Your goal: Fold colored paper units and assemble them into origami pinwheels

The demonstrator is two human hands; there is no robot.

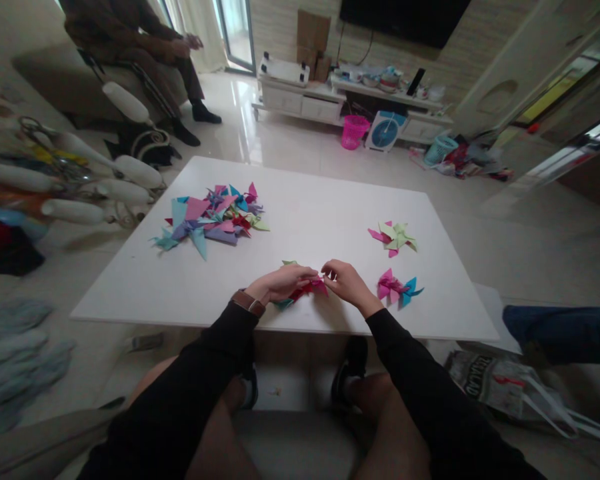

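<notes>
Near the table's front edge, my left hand (287, 280) reaches over a few folded paper cranes, its fingers pressed together at a pink origami crane (321, 287). My right hand (347, 280) comes from the other side, thumb and fingers bent into a pinch at the same crane's upper end. Exactly how the fingertips grip it is too small to make out. Partly hidden under my left hand are a red paper piece (303, 291) and a green one (284, 304). To the right lie a pink crane (390, 287) and a blue crane (411, 291), touching each other.
A large heap of mixed-colour cranes (215, 217) covers the white table's (315, 200) left part. Light green and pink cranes (399, 237) lie at the right. A seated person (145, 47) is beyond the table, beside a lamp fixture (125, 173). A printed bag (490, 383) stands right.
</notes>
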